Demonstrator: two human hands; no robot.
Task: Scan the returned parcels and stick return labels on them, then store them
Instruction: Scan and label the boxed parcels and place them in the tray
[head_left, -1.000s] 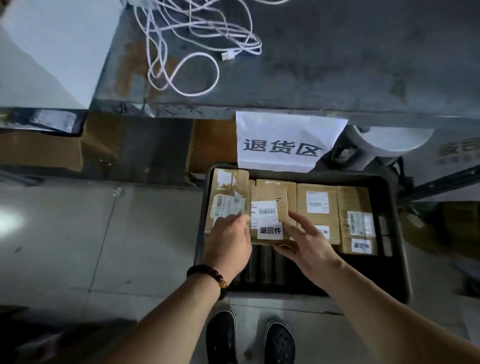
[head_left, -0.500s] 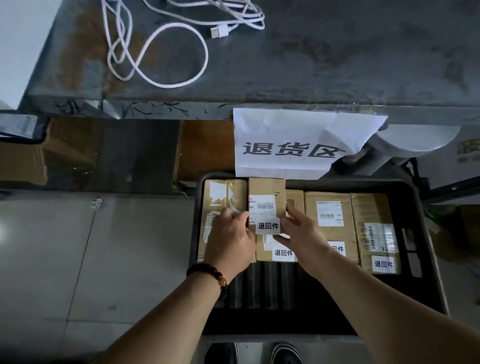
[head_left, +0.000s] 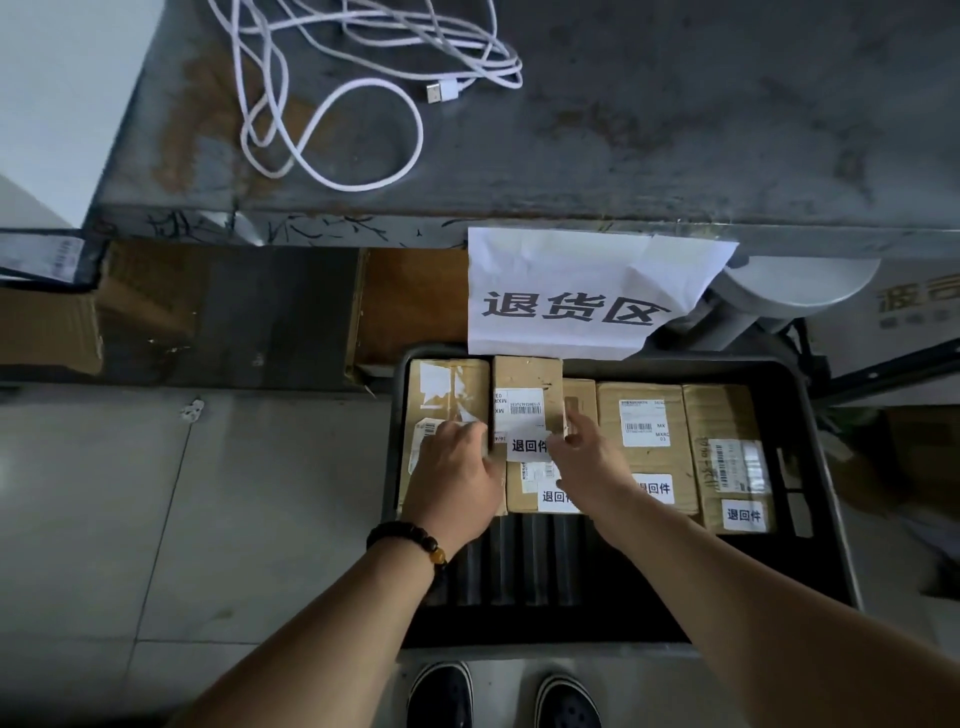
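We have pushed the parcel (head_left: 527, 400) back to the crate (head_left: 831, 519) wall; left hand (head_left: 457, 467) and right hand (head_left: 587, 457) fingers grip its edges. Five parcels sit inside and four return labels (head_left: 744, 514) show. Our forearms cover some; one cable (head_left: 363, 104) lies on the counter (head_left: 675, 130).

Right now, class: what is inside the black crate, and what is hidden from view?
Four parcels in a row at the crate's far end; a fifth parcel held above them between left hand and right hand. Anything beneath is covered.
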